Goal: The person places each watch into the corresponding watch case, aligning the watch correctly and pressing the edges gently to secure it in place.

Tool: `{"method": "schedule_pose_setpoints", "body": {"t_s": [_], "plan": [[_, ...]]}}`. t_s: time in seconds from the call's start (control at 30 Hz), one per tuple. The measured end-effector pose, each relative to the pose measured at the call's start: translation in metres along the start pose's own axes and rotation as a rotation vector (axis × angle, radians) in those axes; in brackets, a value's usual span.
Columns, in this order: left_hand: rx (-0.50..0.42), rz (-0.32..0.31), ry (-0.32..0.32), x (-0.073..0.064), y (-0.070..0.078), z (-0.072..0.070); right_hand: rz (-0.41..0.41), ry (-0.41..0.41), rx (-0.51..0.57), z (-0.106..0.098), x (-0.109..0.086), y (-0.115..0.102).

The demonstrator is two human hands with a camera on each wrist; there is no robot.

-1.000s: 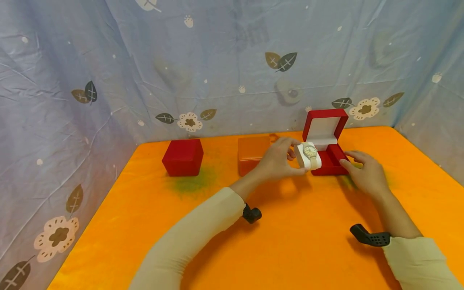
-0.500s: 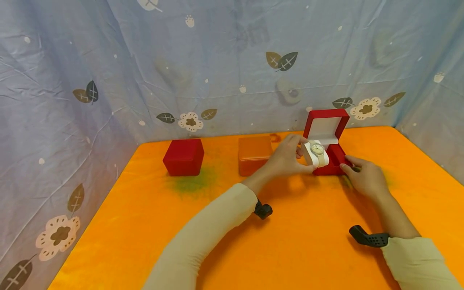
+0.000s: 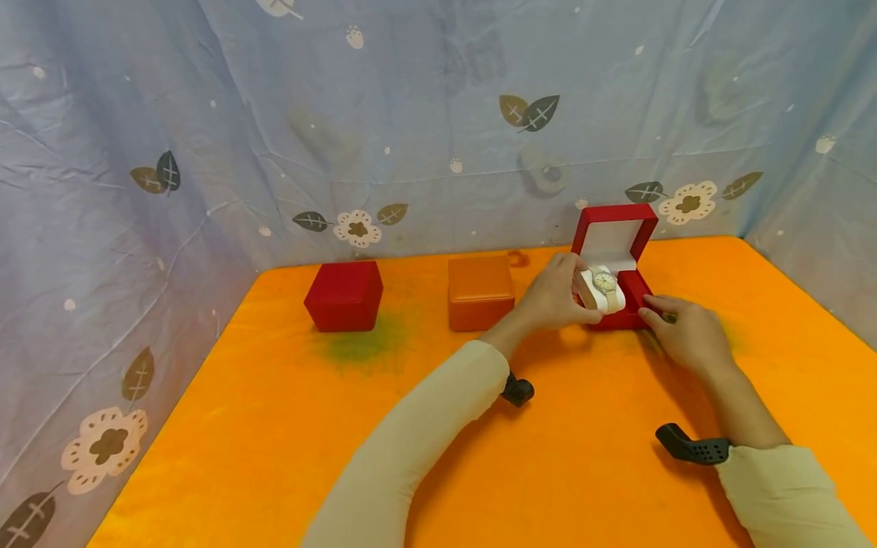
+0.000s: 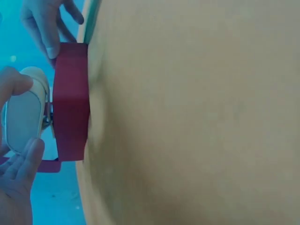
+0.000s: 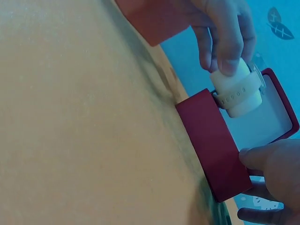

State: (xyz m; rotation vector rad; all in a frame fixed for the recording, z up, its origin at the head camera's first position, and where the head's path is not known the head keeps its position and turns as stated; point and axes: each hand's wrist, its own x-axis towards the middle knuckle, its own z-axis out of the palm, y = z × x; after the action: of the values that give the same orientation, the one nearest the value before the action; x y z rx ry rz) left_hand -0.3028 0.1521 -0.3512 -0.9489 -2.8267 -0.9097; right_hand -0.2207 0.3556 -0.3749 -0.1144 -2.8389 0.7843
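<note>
My left hand (image 3: 548, 297) pinches a white watch cushion (image 5: 239, 110) by its ends. Around the cushion is a wristwatch (image 3: 605, 281) with a pale round dial and a cream strap. Both are tilted, just over the left part of an open red watch box (image 3: 640, 288), whose white-lined lid (image 3: 647, 217) stands upright. My right hand (image 3: 695, 335) grips the right side of the box, with the thumb (image 5: 253, 157) at the rim and the fingers beside the outer wall. Left fingers partly hide the cushion's far end in the head view.
A closed orange box (image 3: 481, 293) stands left of the open one, and a closed red box (image 3: 345, 295) farther left. All are on an orange cloth (image 3: 274, 426). A patterned curtain (image 3: 425, 114) hangs right behind them.
My left hand has moved right with the watch and its cushion, from left of the open box to over its compartment. My right hand has stayed at the box's right side.
</note>
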Motion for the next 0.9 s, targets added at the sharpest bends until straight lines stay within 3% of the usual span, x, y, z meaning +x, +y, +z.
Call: {"method": "schedule_pose_setpoints", "body": {"t_s": [0.23,0.5,0.9], "plan": [[0.029,-0.023,-0.004,0.007,0.002,0.006,0.002,-0.015,-0.008,-0.001,0.000,-0.001],[-0.026,-0.031,-0.016,0.012,0.005,0.009,-0.004,-0.012,-0.005,-0.001,0.001,0.001],[-0.024,-0.034,-0.030,0.022,0.009,0.019,-0.010,-0.001,0.011,-0.001,0.001,0.002]]}}
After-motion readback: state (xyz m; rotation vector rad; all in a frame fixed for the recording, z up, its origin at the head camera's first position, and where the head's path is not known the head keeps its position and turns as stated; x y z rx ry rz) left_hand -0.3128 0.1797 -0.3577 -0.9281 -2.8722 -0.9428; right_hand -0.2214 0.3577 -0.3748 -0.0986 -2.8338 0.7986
